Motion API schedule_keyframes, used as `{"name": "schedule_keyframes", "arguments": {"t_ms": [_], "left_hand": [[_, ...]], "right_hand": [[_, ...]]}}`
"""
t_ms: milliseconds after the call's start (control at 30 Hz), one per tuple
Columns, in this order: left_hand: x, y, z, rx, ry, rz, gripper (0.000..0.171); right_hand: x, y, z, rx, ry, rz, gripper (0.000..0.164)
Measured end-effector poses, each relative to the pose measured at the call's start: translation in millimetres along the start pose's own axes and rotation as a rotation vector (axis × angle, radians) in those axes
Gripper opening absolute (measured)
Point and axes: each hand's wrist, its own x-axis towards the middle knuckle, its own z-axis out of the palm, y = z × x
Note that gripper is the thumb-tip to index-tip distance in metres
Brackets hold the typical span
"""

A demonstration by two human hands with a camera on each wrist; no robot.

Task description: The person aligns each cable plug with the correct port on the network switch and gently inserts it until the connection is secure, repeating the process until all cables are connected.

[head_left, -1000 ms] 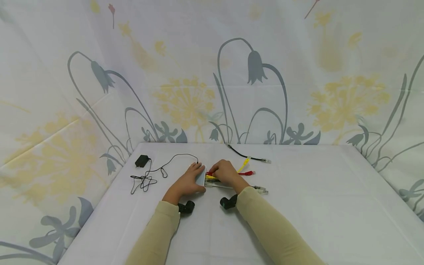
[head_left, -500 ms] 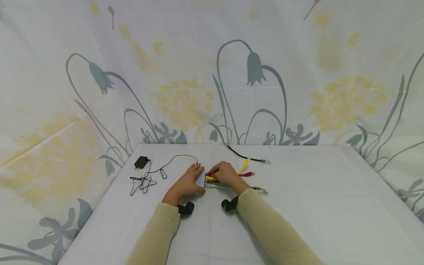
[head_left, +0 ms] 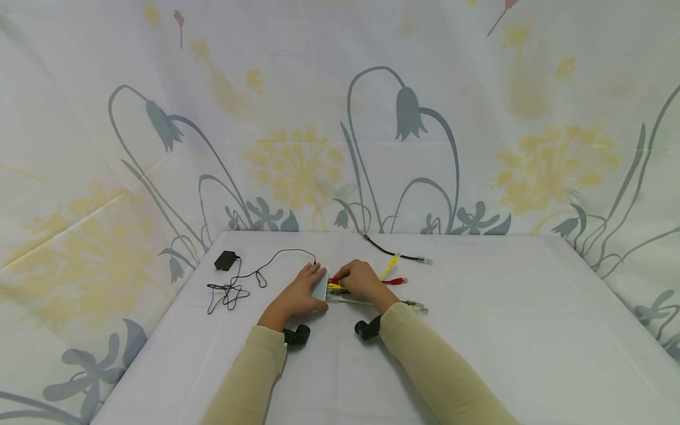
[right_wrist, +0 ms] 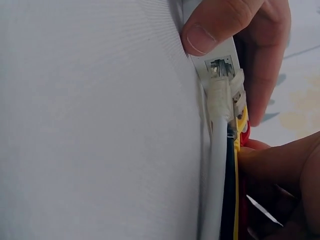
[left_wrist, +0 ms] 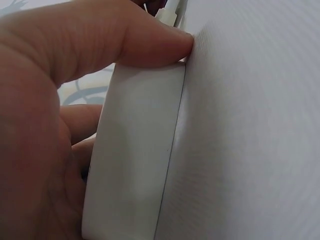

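My left hand [head_left: 297, 295] grips a small white network switch [left_wrist: 135, 140] on the table, its thumb on the near end and its fingers over the far side. A cord enters the switch's back edge. My right hand [head_left: 362, 280] pinches a red Ethernet cable [head_left: 395, 281] close to the plug at the switch's right side; the fingertips are partly hidden. Beside it, a yellow cable [right_wrist: 237, 190], a black cable [right_wrist: 230, 175] and a white cable [right_wrist: 216, 165] run from the port side. In the right wrist view the white cable's plug sits at the nearest port.
A black power adapter [head_left: 225, 260] lies at the back left, with its thin cord [head_left: 228, 290] tangled in front of it. Another black cable [head_left: 379, 243] reaches in from the table's back edge. Loose clear plugs [head_left: 419, 307] lie right of my right hand. A patterned cloth hangs behind the table.
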Motion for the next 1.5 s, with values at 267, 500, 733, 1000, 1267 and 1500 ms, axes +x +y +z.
{"name": "schedule_keyframes", "arguments": {"t_ms": [267, 500, 733, 1000, 1267, 1500], "left_hand": [[-2.4, 0.5, -2.0, -0.006, -0.004, 0.001, 0.089], [-0.3, -1.1, -0.9, -0.012, -0.005, 0.003, 0.089], [-1.0, -3.6, -0.2, -0.017, 0.001, 0.007, 0.09], [0.6, -5.7, 1.0, -0.013, -0.001, 0.023, 0.09], [1.3, -6.5, 0.8, -0.002, -0.01, 0.016, 0.09], [0.6, -4.4, 0.9, -0.014, -0.008, -0.001, 0.09]], "right_hand": [[-0.8, -1.2, -1.2, -0.017, -0.016, -0.01, 0.02], [-1.6, -2.4, -5.8, -0.018, -0.058, -0.012, 0.021], [5.3, 1.0, -8.5, -0.05, -0.104, -0.05, 0.021], [5.6, -2.2, -19.1, -0.093, -0.115, -0.092, 0.021], [12.4, -2.6, -26.3, -0.149, -0.101, -0.093, 0.023], [17.8, -1.9, -33.8, -0.162, -0.068, -0.064, 0.025]]}}
